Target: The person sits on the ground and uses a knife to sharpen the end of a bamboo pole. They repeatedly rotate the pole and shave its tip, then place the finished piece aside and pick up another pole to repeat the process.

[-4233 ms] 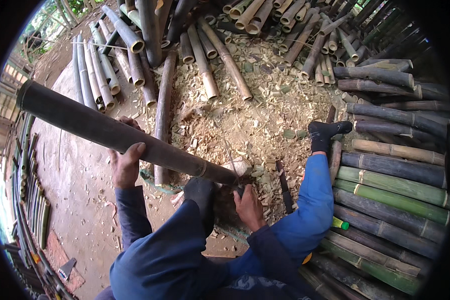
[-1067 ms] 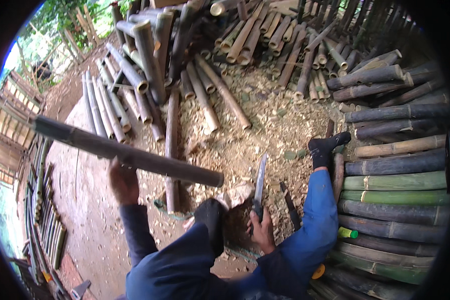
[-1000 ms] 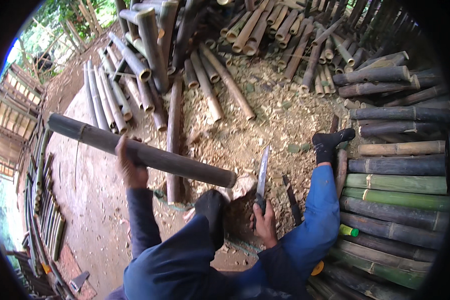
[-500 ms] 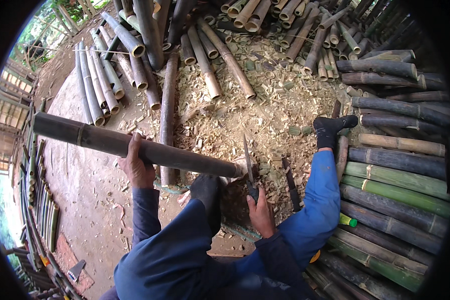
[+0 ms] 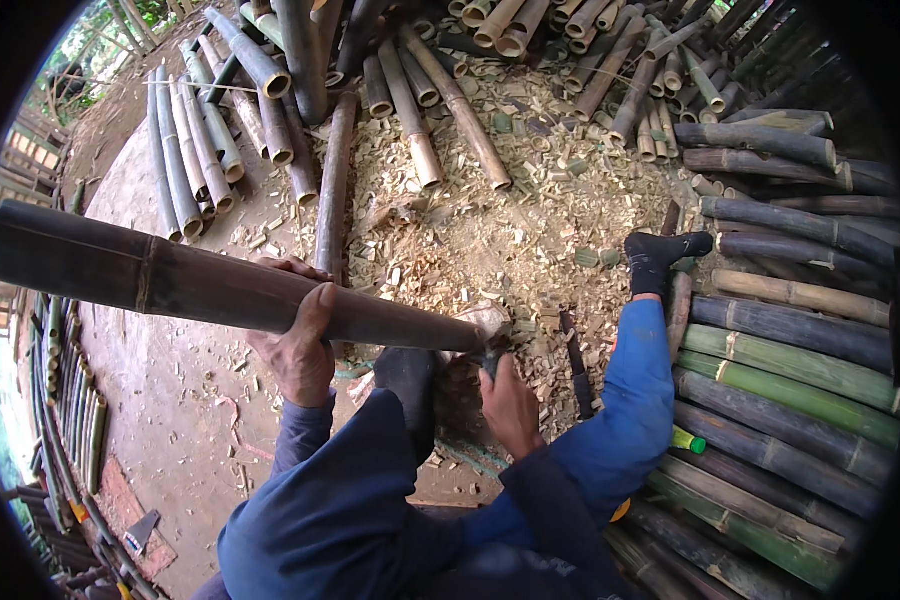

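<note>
My left hand is closed around the middle of a thick dark bamboo pole. The pole slants from the far left, where its end is raised toward me, down to its near-right end by a pale wooden block. At that lower end, my right hand grips the dark handle of a knife. Its blade is mostly hidden, and I cannot tell whether it touches the bamboo. My dark-socked left foot is just below the pole.
Wood chips cover the ground ahead. Cut bamboo pieces lie at the far left, and stacked poles line the right. A second dark blade lies right of my right hand, with a green-capped bottle beyond my right leg.
The pole's raised left end has swung further left and closer. My left hand has shifted slightly right and down; my right hand has moved left, bringing the knife to the pole's lower end.
</note>
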`<state>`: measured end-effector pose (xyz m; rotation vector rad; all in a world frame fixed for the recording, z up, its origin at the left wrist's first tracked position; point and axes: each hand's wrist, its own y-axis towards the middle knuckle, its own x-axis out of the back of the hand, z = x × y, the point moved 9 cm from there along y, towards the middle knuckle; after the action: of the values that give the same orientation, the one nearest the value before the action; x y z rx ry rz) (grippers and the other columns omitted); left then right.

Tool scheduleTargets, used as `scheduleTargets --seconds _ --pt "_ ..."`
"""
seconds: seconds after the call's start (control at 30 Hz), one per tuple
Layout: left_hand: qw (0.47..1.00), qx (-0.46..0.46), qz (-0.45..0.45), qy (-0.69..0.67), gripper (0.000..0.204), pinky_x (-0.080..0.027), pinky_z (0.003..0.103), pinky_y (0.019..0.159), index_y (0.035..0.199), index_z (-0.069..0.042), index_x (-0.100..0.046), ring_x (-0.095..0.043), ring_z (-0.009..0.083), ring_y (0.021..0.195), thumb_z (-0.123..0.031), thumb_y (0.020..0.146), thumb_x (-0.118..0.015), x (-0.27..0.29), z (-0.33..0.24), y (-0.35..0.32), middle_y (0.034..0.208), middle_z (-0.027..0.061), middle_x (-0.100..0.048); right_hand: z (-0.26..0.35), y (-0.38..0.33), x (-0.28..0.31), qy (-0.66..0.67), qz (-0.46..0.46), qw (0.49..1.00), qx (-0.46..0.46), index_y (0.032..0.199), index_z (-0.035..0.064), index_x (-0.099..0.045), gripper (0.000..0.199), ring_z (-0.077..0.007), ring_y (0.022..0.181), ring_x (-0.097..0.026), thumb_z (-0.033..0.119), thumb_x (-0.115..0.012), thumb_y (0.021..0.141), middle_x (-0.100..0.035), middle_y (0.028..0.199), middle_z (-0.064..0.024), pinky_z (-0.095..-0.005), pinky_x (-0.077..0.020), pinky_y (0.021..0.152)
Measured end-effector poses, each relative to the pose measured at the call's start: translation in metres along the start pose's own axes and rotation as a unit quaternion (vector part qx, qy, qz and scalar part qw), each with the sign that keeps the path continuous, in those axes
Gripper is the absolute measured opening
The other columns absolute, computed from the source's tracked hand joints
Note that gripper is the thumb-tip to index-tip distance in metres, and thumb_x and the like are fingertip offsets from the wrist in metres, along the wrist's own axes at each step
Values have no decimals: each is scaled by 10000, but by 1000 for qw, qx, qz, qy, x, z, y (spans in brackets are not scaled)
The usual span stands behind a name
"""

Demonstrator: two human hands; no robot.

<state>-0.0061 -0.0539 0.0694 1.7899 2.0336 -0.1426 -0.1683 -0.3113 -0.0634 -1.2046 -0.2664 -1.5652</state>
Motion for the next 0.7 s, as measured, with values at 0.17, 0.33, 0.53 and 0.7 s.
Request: scheduleTargets --seconds 0.17,0.33,0.53,0.7 --pt "999 -24 20 -12 506 -533 372 931 1247 -14 -512 -634 213 983 40 819 -776 -15 -6 -1 1079 104 -579 -10 -6 11 75 -11 997 14 1079 30 -501 298 -509 811 -672 325 -543 1068 -688 897 -297 -559 -517 644" --pt "999 -18 29 -15 494 -533 371 928 1240 -15 -512 -628 209 984 67 818 -756 -20 -8 -2 1078 101 -578 6 -22 27 185 -144 965 118 1103 27 -496 319 -506 770 -668 333 -579 1059 -685 840 -279 -548 -518 606" --pt "999 -11 30 6 575 -550 374 919 1242 -14 -518 -656 224 980 31 769 -841 -28 -7 -2 1069 108 -605 -2 8 9 77 -37 996 38 1135 16 -492 339 -520 766 -661 337 -568 1061 -685 827 -291 -565 -522 614" --pt "1000 -6 -1 -14 595 -558 377 905 1241 -7 -516 -665 228 964 18 751 -853 -15 -4 0 1057 116 -620 5 -28 49 189 -181 957 129 1116 9 -501 302 -511 793 -678 301 -566 1069 -688 838 -290 -546 -528 613"
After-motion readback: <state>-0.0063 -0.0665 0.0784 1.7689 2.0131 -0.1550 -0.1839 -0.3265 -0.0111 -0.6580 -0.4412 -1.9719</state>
